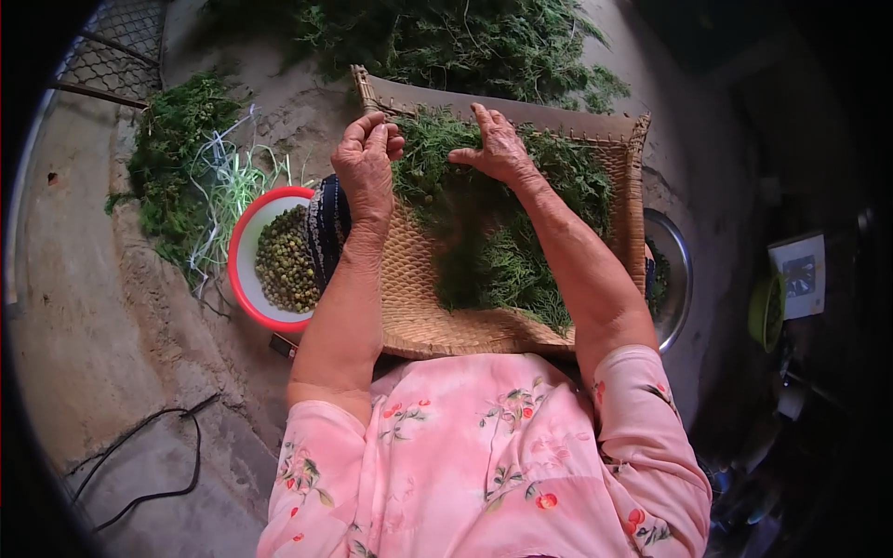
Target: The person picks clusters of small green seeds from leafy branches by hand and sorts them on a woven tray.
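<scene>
A woven wicker tray [409, 312] lies across my lap, heaped with green, feathery conifer sprigs [521, 265]. Over its far left part, my left hand [366, 167] is raised with thumb and fingertips pinched together. Whatever is between them, if anything, is too small to make out. My right hand [498, 149] hovers above the sprigs at the far middle, thumb and fingers spread and nothing in it. A dark green patch in the middle of the heap is smeared by motion. Left of the tray stands a red-rimmed white basin [244, 279] holding many small green-brown cones [286, 260].
More cut greenery [446, 42] is piled beyond the tray, and another pile [181, 167] lies at the left beside pale plastic strings [233, 177]. A metal basin [684, 270] stands at the tray's right. A black cable [191, 465] loops over the floor at lower left.
</scene>
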The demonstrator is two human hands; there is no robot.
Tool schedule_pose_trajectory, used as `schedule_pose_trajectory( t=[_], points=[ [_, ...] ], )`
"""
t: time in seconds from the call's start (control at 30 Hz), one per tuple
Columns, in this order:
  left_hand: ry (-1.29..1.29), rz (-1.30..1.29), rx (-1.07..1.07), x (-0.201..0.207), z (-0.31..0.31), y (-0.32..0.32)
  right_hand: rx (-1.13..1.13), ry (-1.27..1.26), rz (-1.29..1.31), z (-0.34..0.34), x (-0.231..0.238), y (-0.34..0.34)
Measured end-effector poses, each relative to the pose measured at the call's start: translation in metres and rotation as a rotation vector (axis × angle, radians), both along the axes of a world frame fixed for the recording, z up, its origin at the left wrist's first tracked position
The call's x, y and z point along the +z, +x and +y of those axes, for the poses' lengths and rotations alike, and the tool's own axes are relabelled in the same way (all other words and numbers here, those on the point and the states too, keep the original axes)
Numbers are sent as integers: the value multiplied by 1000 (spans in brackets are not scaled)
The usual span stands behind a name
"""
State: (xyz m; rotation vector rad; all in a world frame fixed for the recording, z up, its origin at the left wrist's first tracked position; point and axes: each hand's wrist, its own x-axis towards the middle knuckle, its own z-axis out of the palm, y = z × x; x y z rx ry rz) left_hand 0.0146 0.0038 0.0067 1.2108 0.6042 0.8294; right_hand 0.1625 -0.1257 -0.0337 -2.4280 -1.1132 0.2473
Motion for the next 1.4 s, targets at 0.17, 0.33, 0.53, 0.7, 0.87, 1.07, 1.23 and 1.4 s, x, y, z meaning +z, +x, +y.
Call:
schedule_pose_trajectory(
  t=[0.17, 0.33, 0.53, 0.7, 0.87, 1.07, 1.23, 1.4],
  points=[
    [-91, -48, 119, 1, -1, 0, 9, -106, 30, 41, -3, -26],
    [-126, -76, 108, 2, -3, 1, -48, -67, 9, 62, -10, -38],
    [-138, -40, 102, 0, 1, 2, 48, 318, -313, 49, -26, -61],
    [-127, -25, 109, -1, 1, 2, -31, 643, 39, 17, 2, -69],
    [-55, -9, 69, -5, 1, 4, -234, 824, 400, -29, 20, -45],
    [-42, 9, 59, -7, 1, 4, 353, -15, 447, -76, 56, -36],
    [18, 54, 17, -9, 0, 6, 190, 54, 143, -60, 30, -47],
    [90, 122, -36, -11, -1, 6, 166, 81, -445, -38, -4, -51]
  ],
)
